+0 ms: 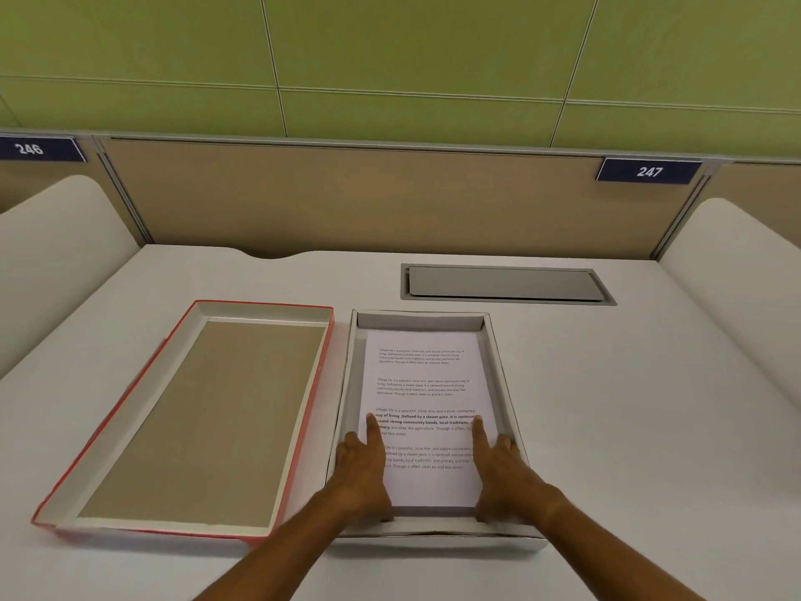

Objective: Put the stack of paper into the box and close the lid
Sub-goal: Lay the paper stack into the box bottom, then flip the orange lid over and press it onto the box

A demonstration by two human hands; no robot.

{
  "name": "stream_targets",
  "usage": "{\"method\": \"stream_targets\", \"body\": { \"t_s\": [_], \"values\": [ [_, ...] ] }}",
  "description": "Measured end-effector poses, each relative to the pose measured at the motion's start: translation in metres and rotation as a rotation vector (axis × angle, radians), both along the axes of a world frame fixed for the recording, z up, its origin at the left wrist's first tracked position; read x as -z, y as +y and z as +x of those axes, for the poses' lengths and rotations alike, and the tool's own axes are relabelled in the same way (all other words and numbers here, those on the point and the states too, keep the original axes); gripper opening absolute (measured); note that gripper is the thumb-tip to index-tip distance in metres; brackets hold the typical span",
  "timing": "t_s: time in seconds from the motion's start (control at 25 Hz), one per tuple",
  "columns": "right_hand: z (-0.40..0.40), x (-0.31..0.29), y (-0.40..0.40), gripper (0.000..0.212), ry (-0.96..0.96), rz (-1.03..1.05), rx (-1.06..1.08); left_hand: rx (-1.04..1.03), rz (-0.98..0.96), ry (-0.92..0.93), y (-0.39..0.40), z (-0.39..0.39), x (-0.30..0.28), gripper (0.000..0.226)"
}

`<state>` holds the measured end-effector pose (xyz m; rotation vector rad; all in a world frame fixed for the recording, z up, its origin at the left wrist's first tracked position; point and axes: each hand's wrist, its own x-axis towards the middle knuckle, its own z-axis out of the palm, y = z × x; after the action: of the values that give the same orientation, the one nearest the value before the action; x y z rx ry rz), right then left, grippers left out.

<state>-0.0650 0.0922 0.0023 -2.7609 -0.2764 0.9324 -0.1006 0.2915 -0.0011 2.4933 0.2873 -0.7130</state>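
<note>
Paper, a printed stack [427, 383], lies flat inside the white box [505, 383] on the desk [628, 427], while the red-edged lid [182, 418] rests upside down just to the left, apart from the box. From the head camera, 2 bare forearms reach forward: the left hand [362, 466] and right hand [500, 464] rest at the stack's left and right edges, index fingers extended onto the top sheet, the other fingers curled loosely and gripping nothing.

A white desk [607, 405] ran out beyond the fingertips to a tan partition [346, 197] bearing plates 246 [30, 148] and 247 [649, 171], green wall panels [411, 49] above.
</note>
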Motion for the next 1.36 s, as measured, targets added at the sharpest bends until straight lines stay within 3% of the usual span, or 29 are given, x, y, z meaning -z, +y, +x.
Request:
{"method": "stream_targets", "body": {
  "t_s": [0.08, 0.16, 0.24, 0.28, 0.36, 0.48, 0.76, 0.96, 1.08, 1.24, 1.36],
  "values": [
    [0.014, -0.008, -0.004, 0.123, 0.097, 0.163, 0.102, -0.096, -0.195, -0.074, 0.006, 0.009, -0.008, 0.118],
    [0.028, -0.014, -0.004, 0.085, 0.132, 0.470, 0.221, -0.276, -0.428, -0.146, 0.011, 0.021, -0.016, 0.091],
    [0.035, -0.017, 0.000, 0.049, 0.097, 0.678, 0.385, -0.459, -0.634, -0.079, 0.015, 0.033, -0.022, 0.081],
    [0.038, -0.016, 0.001, 0.041, 0.097, 0.721, 0.493, -0.527, -0.745, -0.033, 0.018, 0.038, -0.023, 0.078],
    [0.044, -0.014, 0.002, 0.043, 0.146, 0.745, 0.629, -0.651, -0.894, 0.028, 0.025, 0.044, -0.026, 0.084],
    [0.051, -0.017, -0.005, 0.046, 0.197, 0.753, 0.682, -0.806, -0.918, 0.123, 0.036, 0.050, -0.024, 0.116],
    [0.053, -0.022, -0.007, 0.053, 0.200, 0.780, 0.731, -0.825, -0.878, 0.135, 0.041, 0.056, -0.024, 0.125],
    [0.049, -0.026, -0.001, 0.058, 0.169, 0.790, 0.687, -0.679, -0.843, 0.094, 0.033, 0.049, -0.031, 0.096],
    [0.040, -0.026, 0.008, 0.072, 0.005, 0.581, 0.592, -0.512, -0.614, -0.017, 0.024, 0.043, -0.032, 0.075],
    [0.024, -0.027, 0.020, 0.068, -0.353, 0.468, 0.359, -0.366, -0.302, -0.328, 0.012, 0.030, -0.034, 0.075],
    [0.019, -0.024, 0.025, 0.088, -0.469, 0.293, 0.186, -0.202, 0.004, -0.478, 0.012, 0.019, -0.029, 0.093]
  ]
}}
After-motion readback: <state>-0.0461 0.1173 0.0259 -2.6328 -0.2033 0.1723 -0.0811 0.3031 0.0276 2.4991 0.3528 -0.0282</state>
